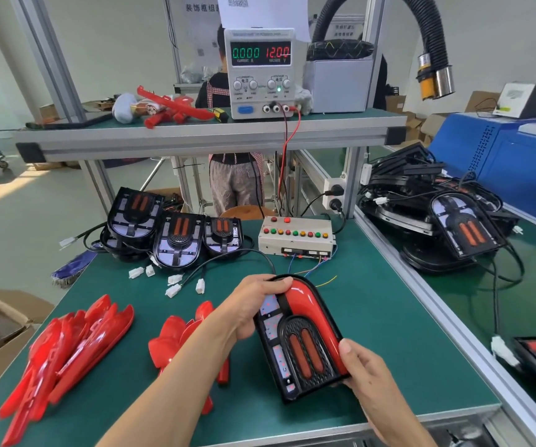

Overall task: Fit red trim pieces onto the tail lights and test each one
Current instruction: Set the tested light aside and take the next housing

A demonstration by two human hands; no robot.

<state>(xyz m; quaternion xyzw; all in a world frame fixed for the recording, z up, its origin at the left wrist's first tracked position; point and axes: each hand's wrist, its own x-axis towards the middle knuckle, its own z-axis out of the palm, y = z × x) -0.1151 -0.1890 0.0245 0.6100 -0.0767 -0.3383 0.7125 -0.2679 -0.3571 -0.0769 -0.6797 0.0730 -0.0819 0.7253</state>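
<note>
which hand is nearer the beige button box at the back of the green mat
Left. The left hand grips the tail light's top end, just below the beige button box. The right hand holds its lower right edge, farther away.

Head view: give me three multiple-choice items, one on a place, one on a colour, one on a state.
1. Where is the power supply?
A. upper shelf
B. green mat
C. floor

2. What colour is the voltage readout?
A. green
B. red
C. blue

3. What is the tail light in the hands doing?
A. lying untouched
B. hanging by its cable
C. held by both hands

Key: 1 A, it stands on the upper shelf. 2 B, 12.00 glows red. 3 C, left hand grips its top, right hand its lower edge.
</note>
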